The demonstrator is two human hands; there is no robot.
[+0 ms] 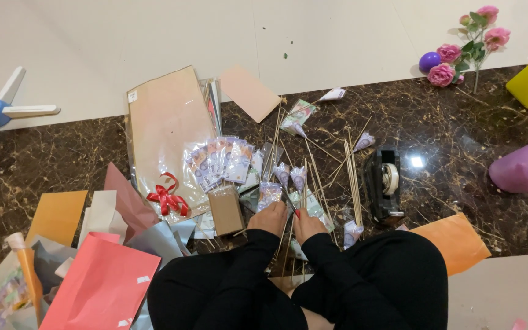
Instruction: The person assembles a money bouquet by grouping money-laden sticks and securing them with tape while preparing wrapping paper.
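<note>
From the head camera, the person sits on the floor [62, 159], a dark marbled slab with pale tiling beyond it, both black-sleeved arms reaching forward between the knees. The left hand [269, 218] and the right hand [306, 223] sit close together, curled around a wrapped banknote [269, 194] and the near ends of thin wooden skewers [354, 183]. How tightly each hand is closed cannot be told, because the fingers are turned away from the camera; both look partly closed on something small.

Just beyond the hands stand two folded notes on sticks [291, 176]. To the far left of them a fan of sleeved banknotes [221, 160] lies on a clear bag with a kraft board [166, 122], and a red ribbon bow [167, 200] rests at its near edge. A small brown box [226, 211] sits just left of the left hand. A black tape dispenser [384, 183] stands to the right, beside the loose skewers.

The risks, as I judge them: the skewers are thin and crossed over one another, so pulling one free could drag others and tip the notes already mounted. A pointed end near the fingers could prick a hand. The glossy floor lets sticks roll. The coloured paper sheets [102, 287] piled at near left could slide over the parts and hide them. The pink artificial roses [469, 46] at far right lie well apart.
</note>
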